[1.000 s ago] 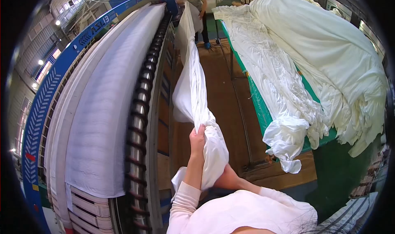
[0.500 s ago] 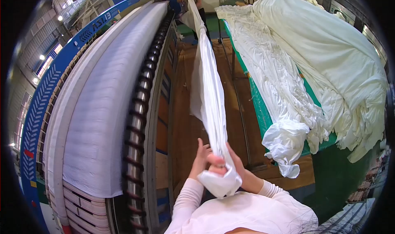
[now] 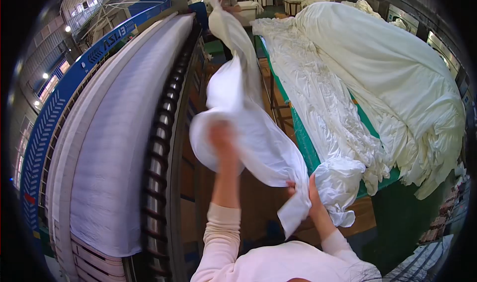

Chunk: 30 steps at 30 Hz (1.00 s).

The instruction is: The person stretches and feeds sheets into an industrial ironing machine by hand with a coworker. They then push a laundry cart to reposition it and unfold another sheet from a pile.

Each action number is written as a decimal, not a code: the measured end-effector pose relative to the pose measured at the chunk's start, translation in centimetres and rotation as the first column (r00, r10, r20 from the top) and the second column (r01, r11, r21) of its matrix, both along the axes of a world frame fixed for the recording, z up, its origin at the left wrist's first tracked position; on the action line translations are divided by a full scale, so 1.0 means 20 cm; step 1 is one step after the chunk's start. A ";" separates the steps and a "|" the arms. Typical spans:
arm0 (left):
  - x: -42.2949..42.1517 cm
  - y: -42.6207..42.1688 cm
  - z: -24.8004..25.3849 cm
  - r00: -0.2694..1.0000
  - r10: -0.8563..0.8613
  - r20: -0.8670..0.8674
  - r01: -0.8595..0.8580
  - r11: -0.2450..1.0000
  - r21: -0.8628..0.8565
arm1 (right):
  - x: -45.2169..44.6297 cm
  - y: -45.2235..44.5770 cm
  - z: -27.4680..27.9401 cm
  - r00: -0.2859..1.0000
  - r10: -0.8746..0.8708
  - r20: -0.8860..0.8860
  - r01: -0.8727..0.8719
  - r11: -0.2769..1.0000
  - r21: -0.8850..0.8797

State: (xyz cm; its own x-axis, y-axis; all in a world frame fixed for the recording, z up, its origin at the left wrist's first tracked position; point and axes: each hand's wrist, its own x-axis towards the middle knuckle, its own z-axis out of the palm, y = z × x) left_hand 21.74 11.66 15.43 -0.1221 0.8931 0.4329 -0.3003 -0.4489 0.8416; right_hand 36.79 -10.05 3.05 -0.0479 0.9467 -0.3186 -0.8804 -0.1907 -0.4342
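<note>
A white sheet (image 3: 271,145) stretches in a loose, billowing band from my hands toward a person (image 3: 226,4) at the far end, who is at its other end. Near its close corner, my right hand (image 3: 314,200) grips the fabric, and a short flap hangs below the fingers. Reaching forward, my left hand (image 3: 222,135) is against a raised fold of the same sheet on the left. Motion blurs its fingers, so I cannot tell whether they are closed on the cloth.
On the left runs a long ironing machine with a white cloth bed (image 3: 114,133) and a dark spiral roller (image 3: 158,158). To the right, a green table (image 3: 305,135) bears crumpled white linen (image 3: 338,93) and a large heap (image 3: 387,68). Other people are at the back.
My left hand has swung forward and left, and my right hand has shifted right. The sheet went from a taut, narrow strip to a spread, billowing shape.
</note>
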 end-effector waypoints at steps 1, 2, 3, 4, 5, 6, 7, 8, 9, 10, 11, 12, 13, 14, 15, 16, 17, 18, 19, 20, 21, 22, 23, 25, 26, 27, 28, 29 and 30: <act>0.20 -0.16 -0.19 0.943 -0.022 -0.333 0.105 0.967 0.233 | 0.00 0.07 0.00 0.998 -0.023 -0.050 0.025 0.999 0.040; 0.34 -0.33 -0.33 0.815 0.044 -0.578 0.296 0.826 0.479 | -0.01 0.14 0.00 0.994 -0.042 -0.102 0.050 0.996 0.078; 0.52 -0.50 -0.46 0.831 -0.236 -0.503 0.490 0.740 0.461 | 0.00 0.18 0.00 0.989 -0.084 -0.120 0.096 0.990 0.106; 0.33 -0.70 -0.11 0.642 -0.227 -0.733 0.667 0.636 0.387 | 0.01 0.20 0.02 0.985 -0.130 -0.110 0.143 0.982 0.122; 0.35 -0.76 -0.24 0.615 -0.030 -0.788 0.671 0.544 0.503 | 0.01 0.23 0.03 0.982 -0.159 -0.098 0.171 0.977 0.130; 0.32 -0.79 -0.22 0.351 -0.121 -0.928 0.828 0.502 0.248 | 0.03 0.23 0.06 0.979 -0.193 -0.072 0.202 0.970 0.135; 0.29 -0.82 -0.20 0.048 -0.206 -0.977 0.900 0.434 -0.047 | 0.04 0.24 0.08 0.973 -0.226 -0.048 0.231 0.963 0.140; 0.23 -0.82 -0.20 0.198 -0.284 -0.938 0.886 0.460 0.048 | 0.05 0.24 0.09 0.966 -0.257 -0.024 0.258 0.956 0.140; 0.15 -0.82 -0.21 0.348 -0.356 -0.868 0.857 0.497 0.139 | 0.05 0.24 0.11 0.959 -0.283 -0.003 0.281 0.950 0.134; 0.07 -0.81 -0.21 0.486 -0.411 -0.772 0.812 0.539 0.224 | 0.06 0.24 0.14 0.948 -0.318 0.021 0.313 0.941 0.129; -0.04 -0.77 -0.21 0.569 -0.480 -0.668 0.759 0.619 0.202 | 0.06 0.24 0.17 0.938 -0.345 0.041 0.337 0.932 0.129; -0.15 -0.73 -0.24 0.643 -0.530 -0.552 0.707 0.689 0.162 | 0.07 0.22 0.19 0.927 -0.369 0.063 0.359 0.924 0.128; -0.24 -0.67 -0.45 0.699 -0.643 -0.313 0.636 0.759 -0.140 | 0.07 0.23 0.21 0.930 -0.360 0.068 0.346 0.924 0.162; -0.29 -0.62 -0.66 0.728 -0.684 -0.047 0.615 0.681 -0.398 | 0.05 0.23 0.21 0.933 -0.356 0.061 0.338 0.921 0.196; -0.34 -0.57 -0.88 0.788 -0.564 0.247 0.583 0.554 -0.595 | 0.05 0.22 0.18 0.967 -0.253 0.037 0.221 0.899 0.377; -0.35 -0.53 -0.99 0.774 -0.391 0.498 0.629 0.381 -0.678 | 0.03 0.21 0.19 0.957 -0.271 0.098 0.217 0.901 0.375; -0.31 -0.48 -1.04 0.718 -0.317 0.619 0.694 0.382 -0.610 | -0.02 0.21 0.24 0.944 -0.288 0.162 0.211 0.902 0.378; -0.28 -0.43 -1.09 0.640 -0.239 0.731 0.753 0.386 -0.533 | -0.07 0.21 0.31 0.926 -0.306 0.223 0.205 0.900 0.385; -0.25 -0.39 -1.09 0.543 -0.162 0.824 0.801 0.393 -0.451 | -0.11 0.18 0.38 0.903 -0.319 0.289 0.183 0.892 0.414; -0.21 -0.31 -1.09 0.589 -0.181 0.788 0.730 0.538 -0.422 | -0.09 0.16 0.33 0.911 -0.325 0.255 0.208 0.894 0.396; -0.22 -0.19 -1.08 0.639 -0.066 0.766 0.641 0.597 -0.483 | -0.06 0.12 0.25 0.918 -0.330 0.221 0.233 0.898 0.373; -0.25 -0.07 -1.08 0.673 0.056 0.738 0.543 0.640 -0.544 | -0.05 0.08 0.23 0.923 -0.334 0.190 0.255 0.902 0.347; -0.31 0.02 -1.08 0.637 0.098 0.765 0.559 0.624 -0.546 | -0.03 0.00 0.23 0.925 -0.342 0.166 0.274 0.902 0.333; -0.50 0.20 -1.19 0.624 0.188 0.758 0.493 0.658 -0.569 | 0.01 -0.15 0.27 0.926 -0.343 0.157 0.274 0.897 0.346; -0.57 0.30 -1.26 0.644 0.235 0.728 0.407 0.701 -0.586 | 0.04 -0.19 0.26 0.925 -0.338 0.172 0.256 0.891 0.376; -0.61 0.32 -1.22 0.683 0.156 0.713 0.354 0.783 -0.511 | 0.06 -0.20 0.25 0.885 -0.370 0.282 0.263 0.898 0.354; -0.63 0.34 -1.13 0.726 0.076 0.684 0.305 0.855 -0.419 | 0.07 -0.21 0.21 0.894 -0.371 0.250 0.295 0.909 0.295; -0.61 0.29 -0.83 0.731 -0.054 0.681 0.363 0.875 -0.321 | 0.08 -0.22 0.17 0.903 -0.372 0.215 0.322 0.917 0.236; -0.56 0.20 -0.47 0.727 -0.177 0.663 0.419 0.880 -0.224 | 0.09 -0.23 0.14 0.911 -0.369 0.181 0.341 0.924 0.172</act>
